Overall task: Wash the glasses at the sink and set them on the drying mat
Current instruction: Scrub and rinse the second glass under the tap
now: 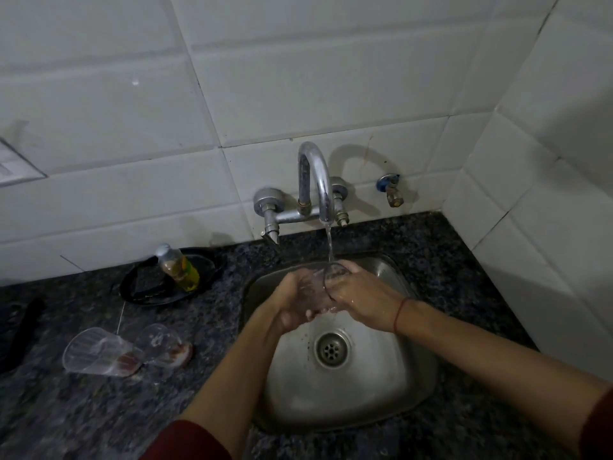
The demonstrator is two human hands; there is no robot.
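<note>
Above the sink (365, 403), under the running tap (315, 180), the left hand (293, 307) and right hand (360, 295) both curled round one glass (326, 278). Left of the sink, a second glass (99, 351) and third glass (159, 341) lay tipped, seemingly unwashed; no mat showed.

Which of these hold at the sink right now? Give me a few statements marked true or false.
1. Water runs from the tap onto the held glass. True.
2. Only the right hand touches the held glass. False: the left hand grips it too.
3. The counter glasses stand upright. False: both lie on their sides, left of the sink.
4. The bottle sits on a dark tray on the counter. True.
5. A plate covers the drain. False: the drain is uncovered.
</note>
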